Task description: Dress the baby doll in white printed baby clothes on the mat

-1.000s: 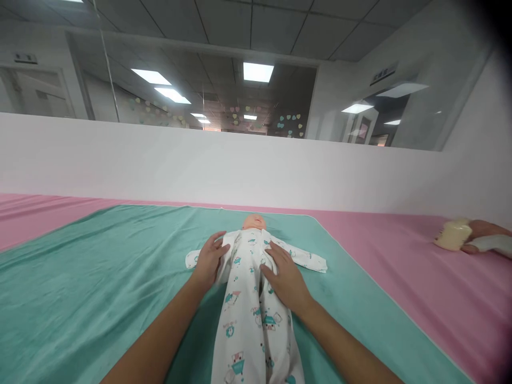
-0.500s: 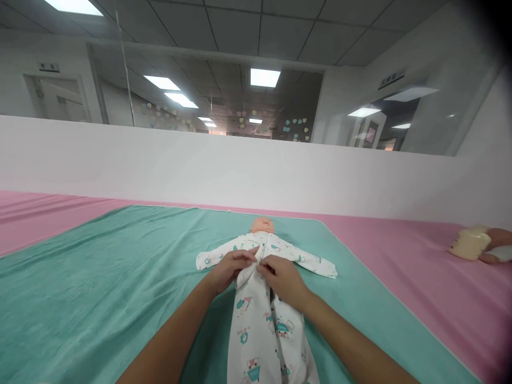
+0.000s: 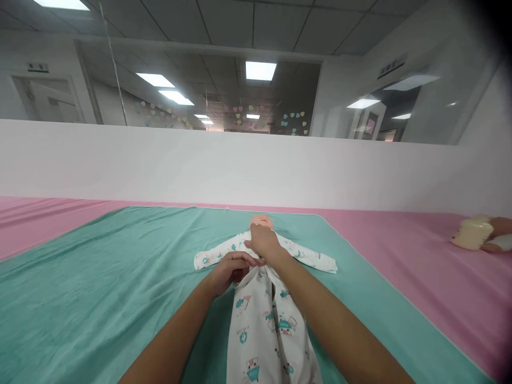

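A baby doll point(image 3: 262, 220) lies on its back, dressed in a white printed sleepsuit point(image 3: 256, 320) with teal and pink pictures. Its sleeves stretch out to both sides, and the legs of the suit run toward me. A front opening shows as a dark slit down the lower part. At the doll's middle, my left hand point(image 3: 234, 271) pinches the fabric along the opening. My right hand point(image 3: 264, 241) is closed at the upper chest, just below the doll's head, with its bent fingers on the suit; the exact fold they hold is hidden.
Beneath the doll is a teal sheet point(image 3: 120, 282) over a pink cover point(image 3: 400, 256). A white wall point(image 3: 160, 165) with a large window above stands behind. At the far right lies a cream-coloured object point(image 3: 472, 233) beside brown, limb-like shapes, cut off by the frame.
My right hand has moved up the front from the doll's middle to its upper chest. My left hand keeps its hold at the middle. The view has shifted slightly.
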A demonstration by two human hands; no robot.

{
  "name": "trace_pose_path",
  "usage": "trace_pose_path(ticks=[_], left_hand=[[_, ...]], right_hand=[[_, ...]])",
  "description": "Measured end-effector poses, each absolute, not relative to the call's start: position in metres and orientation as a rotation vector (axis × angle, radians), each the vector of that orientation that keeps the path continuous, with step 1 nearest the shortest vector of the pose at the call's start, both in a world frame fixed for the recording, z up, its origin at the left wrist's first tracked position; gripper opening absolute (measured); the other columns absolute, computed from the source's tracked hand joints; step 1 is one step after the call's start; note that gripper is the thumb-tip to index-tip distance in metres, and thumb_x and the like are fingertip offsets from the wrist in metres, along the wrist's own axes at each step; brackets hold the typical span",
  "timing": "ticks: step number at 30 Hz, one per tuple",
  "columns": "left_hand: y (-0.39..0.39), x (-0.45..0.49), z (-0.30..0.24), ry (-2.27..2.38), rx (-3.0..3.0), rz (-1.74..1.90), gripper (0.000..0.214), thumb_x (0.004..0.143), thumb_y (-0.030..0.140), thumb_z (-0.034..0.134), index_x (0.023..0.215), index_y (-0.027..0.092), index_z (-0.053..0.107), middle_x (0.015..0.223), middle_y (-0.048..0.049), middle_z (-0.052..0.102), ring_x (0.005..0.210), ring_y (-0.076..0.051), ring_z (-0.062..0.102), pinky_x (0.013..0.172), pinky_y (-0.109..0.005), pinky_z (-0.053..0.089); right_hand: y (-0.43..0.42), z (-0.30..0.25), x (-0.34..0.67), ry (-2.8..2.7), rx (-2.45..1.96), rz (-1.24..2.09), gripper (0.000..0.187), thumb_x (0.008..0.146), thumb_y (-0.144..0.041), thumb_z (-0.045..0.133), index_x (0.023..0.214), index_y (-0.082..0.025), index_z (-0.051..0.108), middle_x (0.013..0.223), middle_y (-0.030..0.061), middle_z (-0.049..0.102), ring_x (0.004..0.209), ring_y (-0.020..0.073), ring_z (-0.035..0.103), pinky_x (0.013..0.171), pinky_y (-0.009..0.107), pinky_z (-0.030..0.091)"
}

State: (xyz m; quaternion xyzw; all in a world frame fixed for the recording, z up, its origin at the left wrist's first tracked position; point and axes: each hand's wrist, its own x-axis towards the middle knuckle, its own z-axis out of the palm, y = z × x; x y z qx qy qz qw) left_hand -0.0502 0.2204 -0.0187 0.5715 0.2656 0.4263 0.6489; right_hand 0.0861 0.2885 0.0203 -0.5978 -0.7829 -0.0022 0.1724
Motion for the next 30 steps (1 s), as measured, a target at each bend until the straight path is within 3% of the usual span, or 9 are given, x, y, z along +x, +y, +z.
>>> trace_pose_path(ticks=[3,7,10,13,16,19,22,27,30], left_hand=[[0.223,-0.053,-0.022,0.563,1.247,0.959,0.011,0.068,0.02,0.059,0.073,0.012,0.066,0.085,-0.0107,0.071,0.04,-0.006,0.042,0.038,-0.02,0.021],[0.223,-0.053,-0.025,0.516,1.2,0.843,0.015,0.072,0.026,0.06,0.08,0.013,0.063,0.092,-0.0125,0.071,0.042,-0.009,0.052,0.035,-0.02,0.022],[0.221,-0.053,-0.026,0.483,1.18,0.765,0.018,0.075,0.03,0.06,0.083,0.014,0.061,0.098,-0.0126,0.07,0.046,-0.01,0.057,0.034,-0.019,0.021],[0.22,-0.054,-0.028,0.493,1.155,0.733,0.022,0.074,0.036,0.06,0.083,0.015,0.059,0.1,-0.0116,0.069,0.044,-0.01,0.055,0.035,-0.018,0.023],[0.225,-0.058,-0.03,0.525,1.087,0.866,0.024,0.075,0.039,0.058,0.083,0.017,0.058,0.092,-0.0073,0.07,0.04,-0.007,0.048,0.037,-0.02,0.027],[0.235,-0.063,-0.032,0.584,0.977,1.145,0.019,0.077,0.034,0.058,0.086,0.017,0.058,0.074,0.0001,0.065,0.04,-0.005,0.039,0.039,-0.019,0.027],[0.243,-0.068,-0.036,0.717,0.999,1.233,0.019,0.075,0.032,0.06,0.086,0.016,0.058,0.06,0.0039,0.053,0.044,-0.006,0.042,0.04,-0.019,0.027],[0.247,-0.065,-0.048,1.041,1.35,1.157,0.02,0.073,0.034,0.061,0.084,0.017,0.058,0.06,0.0038,0.051,0.049,-0.01,0.047,0.048,-0.022,0.038],[0.246,-0.054,-0.05,1.289,1.621,1.3,0.021,0.074,0.036,0.058,0.085,0.018,0.06,0.073,-0.0011,0.06,0.068,-0.017,0.058,0.064,-0.029,0.047]], right_hand=[[0.289,0.012,0.085,-2.073,-1.685,-0.094,0.018,0.088,-0.03,0.044,0.095,-0.017,0.053,0.086,0.0113,0.062,0.077,0.0209,0.058,0.061,0.029,0.036],[0.289,0.002,0.105,-1.733,-1.677,0.049,0.024,0.091,-0.032,0.032,0.088,-0.019,0.051,0.074,0.0059,0.058,0.069,0.0192,0.054,0.058,0.028,0.033],[0.289,-0.002,0.119,-1.575,-1.629,0.033,0.016,0.086,-0.025,0.038,0.096,-0.02,0.049,0.087,0.0051,0.057,0.072,0.0187,0.052,0.059,0.028,0.033],[0.289,-0.005,0.123,-1.469,-1.551,0.013,0.03,0.076,-0.01,0.039,0.103,-0.02,0.048,0.106,0.0067,0.05,0.078,0.0175,0.051,0.062,0.028,0.036],[0.291,-0.006,0.122,-1.429,-1.38,0.077,0.036,0.067,-0.004,0.037,0.097,-0.018,0.051,0.105,0.0081,0.048,0.089,0.0181,0.051,0.073,0.029,0.04],[0.288,-0.006,0.123,-1.34,-1.153,0.191,0.03,0.069,-0.008,0.036,0.093,-0.018,0.051,0.105,0.0078,0.051,0.096,0.0173,0.05,0.08,0.029,0.041],[0.28,-0.007,0.133,-1.221,-1.081,0.33,0.025,0.074,-0.016,0.037,0.095,-0.019,0.051,0.104,0.0063,0.056,0.096,0.0161,0.053,0.081,0.028,0.043],[0.259,-0.026,0.168,-1.48,-1.142,0.4,0.03,0.084,-0.029,0.04,0.106,-0.022,0.059,0.115,0.0042,0.06,0.109,0.0184,0.052,0.099,0.037,0.038],[0.249,-0.039,0.182,-1.695,-1.064,0.497,0.037,0.087,-0.039,0.043,0.118,-0.025,0.058,0.132,0.0016,0.051,0.123,0.0191,0.044,0.108,0.04,0.03]])
